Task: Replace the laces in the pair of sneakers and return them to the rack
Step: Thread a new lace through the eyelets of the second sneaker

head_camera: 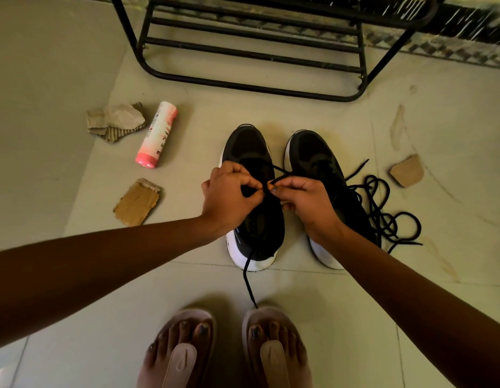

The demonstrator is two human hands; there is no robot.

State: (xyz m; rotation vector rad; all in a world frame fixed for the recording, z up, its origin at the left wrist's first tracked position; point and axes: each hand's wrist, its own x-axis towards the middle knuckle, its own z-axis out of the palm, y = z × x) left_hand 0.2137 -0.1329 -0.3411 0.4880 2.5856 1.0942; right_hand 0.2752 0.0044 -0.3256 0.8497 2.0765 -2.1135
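Over the left sneaker (pixel 249 147), I see left hand (pixel 229 197) and right hand (pixel 304 200) each pinching its black lace (pixel 246 281); the right sneaker (pixel 313 152) stands just beside, bare floor (pixel 271 110) between toes and rack (pixel 254 56).

Place: a home, at the spot where shoes were kept.
Floor: pale glazed tiles (pixel 327 289) with grout lines, stained in places; a patterned border (pixel 453 53) ran along the far edge.
Rack: a low black tube-metal rack (pixel 243 86) with slatted shelves stood on the floor.
Sneakers: a black pair (pixel 247 144) with white soles stood side by side before the rack, a lace (pixel 382 219) in loose coils just beside them.
Footwear: the person wore pink slippers (pixel 184 357).
Clutter: a pink-and-white bottle (pixel 158 133) lay on its side near torn cardboard (pixel 137 203) scraps.
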